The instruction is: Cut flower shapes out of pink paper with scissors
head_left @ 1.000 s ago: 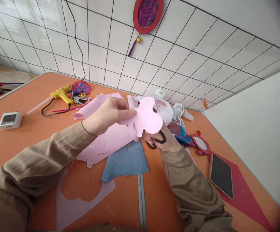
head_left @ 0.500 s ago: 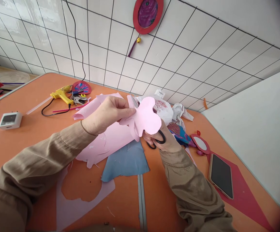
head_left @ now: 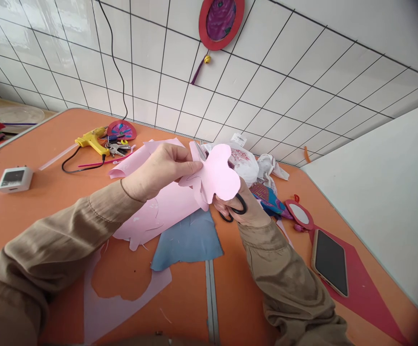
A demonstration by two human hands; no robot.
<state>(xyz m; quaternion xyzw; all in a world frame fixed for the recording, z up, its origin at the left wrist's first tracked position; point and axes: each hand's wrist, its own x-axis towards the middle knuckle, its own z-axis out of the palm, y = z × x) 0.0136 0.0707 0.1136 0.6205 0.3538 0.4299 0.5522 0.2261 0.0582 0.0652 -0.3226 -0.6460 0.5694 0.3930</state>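
Note:
My left hand pinches a pink paper cutout with rounded, petal-like lobes, held above the table. Behind the cutout, my right hand is closed on black-handled scissors; the paper covers much of its fingers. A bit of the metal blade shows at the paper's upper left, close to my left thumb. Below my hands lie a pink sheet with drawn lines and a blue-grey piece of material.
A yellow glue gun, keys and a white charger are on the left. A plastic bag sits behind my hands. To the right lie a small mirror and a phone on red paper. Pink scrap is in front.
The pink cutout's right edge has shifted very slightly to the left. Both hands stay in nearly the same place, with the same holds.

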